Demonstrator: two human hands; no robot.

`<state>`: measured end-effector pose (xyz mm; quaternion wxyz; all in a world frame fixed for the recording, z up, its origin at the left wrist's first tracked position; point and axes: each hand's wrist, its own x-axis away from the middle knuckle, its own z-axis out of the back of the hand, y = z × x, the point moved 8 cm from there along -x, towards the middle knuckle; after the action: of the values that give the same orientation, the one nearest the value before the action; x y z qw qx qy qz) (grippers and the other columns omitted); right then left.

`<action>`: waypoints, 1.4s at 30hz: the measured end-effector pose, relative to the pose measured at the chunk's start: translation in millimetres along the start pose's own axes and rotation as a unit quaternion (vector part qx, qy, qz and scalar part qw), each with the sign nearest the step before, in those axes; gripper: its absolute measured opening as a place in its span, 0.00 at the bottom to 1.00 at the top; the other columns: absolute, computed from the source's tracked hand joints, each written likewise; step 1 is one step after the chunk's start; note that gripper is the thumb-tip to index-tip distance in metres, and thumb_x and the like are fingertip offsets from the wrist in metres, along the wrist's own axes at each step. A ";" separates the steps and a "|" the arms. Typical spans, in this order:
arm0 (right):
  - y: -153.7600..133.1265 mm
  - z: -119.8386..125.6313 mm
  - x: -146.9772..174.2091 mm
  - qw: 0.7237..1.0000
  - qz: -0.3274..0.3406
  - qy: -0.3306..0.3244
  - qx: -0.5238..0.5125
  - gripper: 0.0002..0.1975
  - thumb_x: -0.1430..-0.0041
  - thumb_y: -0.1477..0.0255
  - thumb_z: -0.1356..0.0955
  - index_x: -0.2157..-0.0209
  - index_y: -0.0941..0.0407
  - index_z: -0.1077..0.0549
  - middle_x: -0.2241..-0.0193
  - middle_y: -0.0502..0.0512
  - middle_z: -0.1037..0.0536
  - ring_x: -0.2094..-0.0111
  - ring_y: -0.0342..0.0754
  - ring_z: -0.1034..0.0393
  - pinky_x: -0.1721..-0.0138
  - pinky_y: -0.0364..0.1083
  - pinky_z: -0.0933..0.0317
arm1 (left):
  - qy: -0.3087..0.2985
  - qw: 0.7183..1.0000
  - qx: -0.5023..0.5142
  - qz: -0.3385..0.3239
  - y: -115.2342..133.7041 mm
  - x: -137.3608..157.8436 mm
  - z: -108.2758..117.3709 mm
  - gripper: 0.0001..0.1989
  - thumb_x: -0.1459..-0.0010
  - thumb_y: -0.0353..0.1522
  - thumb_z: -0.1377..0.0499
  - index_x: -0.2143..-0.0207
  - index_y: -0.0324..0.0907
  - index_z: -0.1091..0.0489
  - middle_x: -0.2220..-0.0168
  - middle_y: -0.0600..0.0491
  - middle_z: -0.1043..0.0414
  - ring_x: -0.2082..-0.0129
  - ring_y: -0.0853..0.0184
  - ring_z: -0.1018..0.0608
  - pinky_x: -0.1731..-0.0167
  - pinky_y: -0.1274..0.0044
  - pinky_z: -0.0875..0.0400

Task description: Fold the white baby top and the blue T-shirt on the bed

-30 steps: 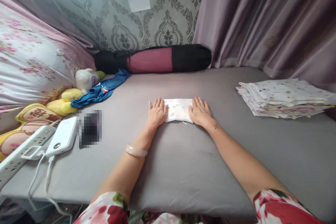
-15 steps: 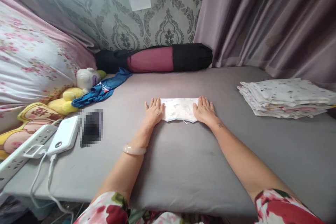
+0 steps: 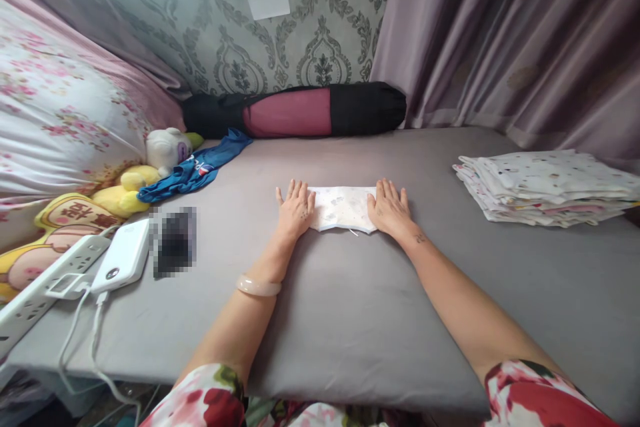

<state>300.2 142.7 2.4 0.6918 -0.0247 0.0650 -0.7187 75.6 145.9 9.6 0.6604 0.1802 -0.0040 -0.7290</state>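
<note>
A small folded white cloth with a faint grey print and a light-blue lower edge lies flat on the grey sheet. From its lower edge sticks out a short white string or tag. My left hand rests flat over the cloth's left end, fingers stretched out and spread. Over the right end lies my right hand, also flat, with its fingers pointing away from me. Neither hand grips the cloth; both press or lie on its ends.
A stack of folded printed white cloths lies at the right. Left are a blue cloth, plush toys, a white power bank, a power strip and a blurred-out dark item. A black-and-pink long bag lies along the wall.
Both hands stay on the ends of the cloth. Their fingers have shifted very slightly away from me; the cloth looks unmoved.
</note>
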 end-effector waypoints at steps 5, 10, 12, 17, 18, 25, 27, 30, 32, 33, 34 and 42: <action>-24.2 4.0 5.8 0.998 0.065 0.023 0.011 0.31 0.31 0.66 0.50 0.34 0.70 0.48 0.32 0.67 0.48 0.32 0.55 0.57 0.33 0.58 0.67 | 0.020 0.997 -0.017 -0.078 29.6 6.9 3.4 0.27 0.31 0.39 0.63 0.38 0.39 0.40 0.36 0.45 0.40 0.33 0.60 0.43 0.33 0.54 0.64; -27.9 -9.2 6.1 0.997 0.078 0.002 0.014 0.32 0.31 0.64 0.51 0.34 0.71 0.47 0.33 0.68 0.47 0.32 0.56 0.55 0.33 0.57 0.65 | -0.029 0.994 -0.031 -0.104 34.2 7.9 -13.3 0.26 0.31 0.40 0.62 0.38 0.41 0.40 0.36 0.44 0.39 0.34 0.58 0.40 0.34 0.53 0.60; -26.5 -14.0 5.3 0.997 0.076 -0.011 0.013 0.32 0.31 0.63 0.51 0.35 0.71 0.46 0.33 0.68 0.46 0.32 0.57 0.55 0.33 0.57 0.64 | -0.043 0.993 -0.034 -0.107 33.1 7.2 -17.5 0.26 0.31 0.41 0.62 0.38 0.41 0.40 0.36 0.44 0.39 0.34 0.57 0.40 0.34 0.53 0.59; -25.1 -14.7 5.3 0.997 0.073 -0.021 0.016 0.32 0.31 0.64 0.51 0.34 0.70 0.47 0.33 0.67 0.47 0.32 0.56 0.56 0.33 0.57 0.64 | -0.032 0.994 -0.033 -0.103 33.2 7.6 -14.7 0.24 0.31 0.41 0.61 0.40 0.42 0.39 0.37 0.44 0.38 0.35 0.58 0.39 0.34 0.54 0.58; -25.3 -13.9 5.5 0.997 0.073 -0.024 0.017 0.32 0.31 0.64 0.51 0.34 0.70 0.47 0.33 0.67 0.47 0.32 0.56 0.56 0.33 0.57 0.64 | -0.024 0.994 -0.031 -0.103 33.7 8.0 -13.1 0.24 0.31 0.40 0.61 0.41 0.42 0.38 0.38 0.44 0.37 0.35 0.58 0.38 0.34 0.54 0.58; -44.1 -2.2 4.9 0.996 0.081 -0.027 -0.011 0.31 0.31 0.65 0.51 0.34 0.69 0.48 0.32 0.67 0.49 0.32 0.56 0.57 0.33 0.58 0.65 | 0.049 0.998 0.008 -0.050 22.1 5.4 3.2 0.20 0.31 0.34 0.60 0.44 0.44 0.36 0.41 0.47 0.32 0.37 0.63 0.36 0.34 0.60 0.56; -54.9 -1.1 4.8 0.995 0.089 -0.028 -0.034 0.32 0.31 0.64 0.51 0.33 0.69 0.49 0.32 0.65 0.50 0.31 0.55 0.59 0.33 0.56 0.63 | 0.062 0.998 0.013 -0.021 14.6 4.0 6.9 0.20 0.32 0.33 0.60 0.44 0.44 0.36 0.41 0.47 0.31 0.37 0.63 0.36 0.35 0.61 0.54; -65.9 -5.5 5.1 0.994 0.086 -0.037 -0.058 0.32 0.31 0.63 0.52 0.33 0.69 0.51 0.31 0.65 0.51 0.31 0.55 0.60 0.33 0.55 0.63 | 0.071 0.997 0.011 0.011 5.2 2.8 8.7 0.20 0.32 0.32 0.60 0.45 0.43 0.36 0.42 0.46 0.31 0.37 0.64 0.35 0.35 0.62 0.52; -69.0 -9.4 5.7 0.994 0.085 -0.036 -0.064 0.32 0.31 0.63 0.51 0.33 0.69 0.50 0.32 0.66 0.50 0.31 0.56 0.59 0.33 0.55 0.63 | 0.072 0.997 0.014 0.022 1.1 2.3 7.4 0.19 0.31 0.32 0.60 0.45 0.42 0.36 0.42 0.46 0.31 0.37 0.64 0.35 0.36 0.63 0.51; -69.5 -11.2 5.8 0.994 0.085 -0.035 -0.065 0.32 0.31 0.63 0.51 0.33 0.70 0.50 0.32 0.66 0.50 0.31 0.56 0.59 0.33 0.56 0.64 | 0.072 0.997 0.020 0.026 -0.7 2.1 6.4 0.19 0.31 0.32 0.60 0.45 0.42 0.36 0.43 0.46 0.30 0.37 0.64 0.34 0.36 0.63 0.50; -69.4 -12.7 5.9 0.994 0.085 -0.034 -0.065 0.32 0.31 0.63 0.51 0.33 0.70 0.50 0.32 0.66 0.49 0.31 0.56 0.59 0.33 0.56 0.64 | 0.074 0.996 0.030 0.031 -2.3 1.7 5.4 0.18 0.31 0.32 0.59 0.46 0.42 0.36 0.43 0.46 0.30 0.38 0.64 0.34 0.36 0.63 0.50; -70.6 -9.8 2.8 0.994 0.080 -0.025 -0.072 0.32 0.31 0.64 0.50 0.34 0.69 0.48 0.33 0.67 0.47 0.32 0.58 0.55 0.34 0.59 0.61 | 0.083 0.984 0.133 0.085 -15.8 -4.1 3.3 0.16 0.34 0.29 0.54 0.49 0.41 0.33 0.47 0.46 0.26 0.44 0.61 0.28 0.38 0.63 0.46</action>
<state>228.8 143.0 1.6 0.7448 -0.0869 0.1007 -0.6539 59.8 151.2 9.8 0.6884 0.3253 -0.0618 -0.6454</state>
